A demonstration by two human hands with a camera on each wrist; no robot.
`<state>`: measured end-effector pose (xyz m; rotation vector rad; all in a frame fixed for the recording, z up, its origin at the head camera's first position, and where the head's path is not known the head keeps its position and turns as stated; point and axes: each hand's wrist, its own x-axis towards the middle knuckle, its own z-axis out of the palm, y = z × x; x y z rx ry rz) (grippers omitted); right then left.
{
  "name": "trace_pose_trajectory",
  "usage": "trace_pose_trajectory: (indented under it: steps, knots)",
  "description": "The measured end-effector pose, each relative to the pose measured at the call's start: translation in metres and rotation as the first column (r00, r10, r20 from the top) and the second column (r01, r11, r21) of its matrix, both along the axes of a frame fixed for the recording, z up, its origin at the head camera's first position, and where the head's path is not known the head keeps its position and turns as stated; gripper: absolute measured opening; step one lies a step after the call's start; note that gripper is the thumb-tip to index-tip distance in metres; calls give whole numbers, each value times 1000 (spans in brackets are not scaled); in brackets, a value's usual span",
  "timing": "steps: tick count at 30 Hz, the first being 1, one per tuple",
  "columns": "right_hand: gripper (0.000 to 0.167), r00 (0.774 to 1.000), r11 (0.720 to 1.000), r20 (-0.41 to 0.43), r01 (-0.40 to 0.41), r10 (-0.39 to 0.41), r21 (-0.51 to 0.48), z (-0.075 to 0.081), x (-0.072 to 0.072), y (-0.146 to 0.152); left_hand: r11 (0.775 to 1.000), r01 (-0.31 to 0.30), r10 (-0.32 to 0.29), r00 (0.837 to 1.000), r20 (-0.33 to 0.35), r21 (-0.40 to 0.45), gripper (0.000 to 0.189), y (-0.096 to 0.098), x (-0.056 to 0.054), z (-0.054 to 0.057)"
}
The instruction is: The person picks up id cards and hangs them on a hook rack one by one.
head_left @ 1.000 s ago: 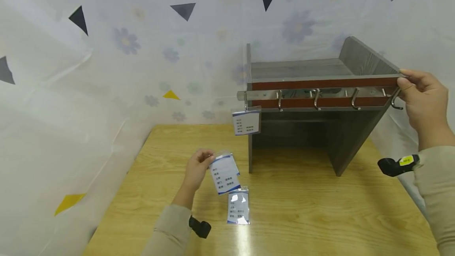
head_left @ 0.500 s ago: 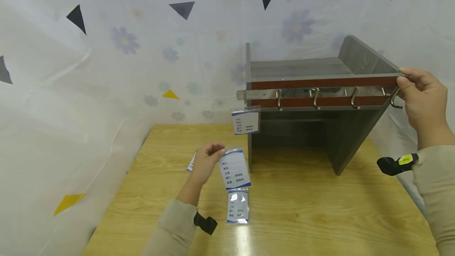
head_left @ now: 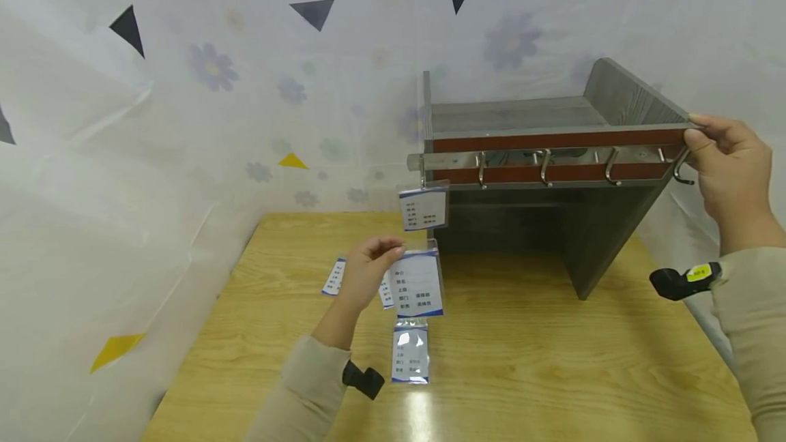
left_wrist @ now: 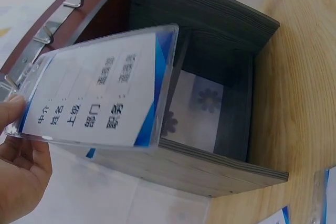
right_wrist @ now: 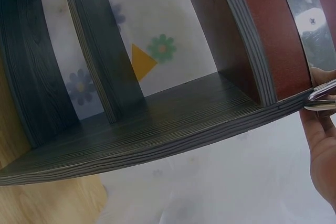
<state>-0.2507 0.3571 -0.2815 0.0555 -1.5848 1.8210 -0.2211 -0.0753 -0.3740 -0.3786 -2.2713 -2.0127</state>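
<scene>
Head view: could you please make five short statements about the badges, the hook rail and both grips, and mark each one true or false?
1. The left grip pinches an ID badge. True.
2. The right grip holds nothing. False: it holds the grey shelf by a front corner.
3. A hanging badge is at the left end of the hook rail. True.
4. Every hook carries a badge. False: only the leftmost hook does.
5. At least two other badges lie on the wooden table. True.

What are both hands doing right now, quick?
Left hand: pinching a badge by its top.
Right hand: gripping the shelf by its upper front corner.
</scene>
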Motion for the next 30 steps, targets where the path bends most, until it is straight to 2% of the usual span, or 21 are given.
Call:
trace_pose_trajectory:
  steps: [4,9,13,22,27,30]
  knots:
    - [25,1000,999,15,23,-23,24,0,1,0,1000,4,-5,1000,-18,-11,18,3,0,4]
    - [24,1000,1000,12,1,-1,-2,1,1,1,999,36,-36,999,-21,-29,20,7,1,9]
    - [24,999,1000,36,17,-17,23,1,2,1,998,51,-52,998,-18,-38,19,11,1,15]
    - [28,997,998,74,24,-28,56,0,1,2,990,133,-129,987,-92,42,19,26,-2,27]
    - [29,993,993,104,50,-62,111,0,1,1,986,160,-156,985,-79,39,18,33,4,44]
    - [29,994,994,100,44,-54,95,0,1,1,986,162,-159,984,-78,39,19,38,8,54]
